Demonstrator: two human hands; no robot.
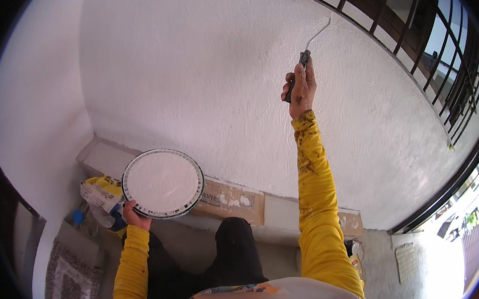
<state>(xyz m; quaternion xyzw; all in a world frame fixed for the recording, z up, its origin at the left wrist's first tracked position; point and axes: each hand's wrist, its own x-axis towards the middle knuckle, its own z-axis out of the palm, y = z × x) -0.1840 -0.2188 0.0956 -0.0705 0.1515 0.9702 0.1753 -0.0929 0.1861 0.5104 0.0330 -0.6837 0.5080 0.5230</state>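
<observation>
My right hand (303, 90) is raised against the white wall (201, 63), fingers wrapped round the dark handle of a paint roller (304, 58). Its thin bent metal rod reaches up toward the railing; the roller head cannot be made out against the white surface. Low on the left, my left hand (136, 217) grips the near edge of a round white lid (163, 183) with a dark, marked rim. The thumb lies over the rim and the other fingers are mostly hidden beneath. Faint streaks show on the lid's white face.
Below the wall runs a ledge (285, 211) with flattened cardboard (230, 200) on it. A plastic sack (102, 201) lies by the lid, near a patterned mat (72, 274). Dark metal railing (406, 28) curves along the top right. Cans (356, 249) stand beyond my right sleeve.
</observation>
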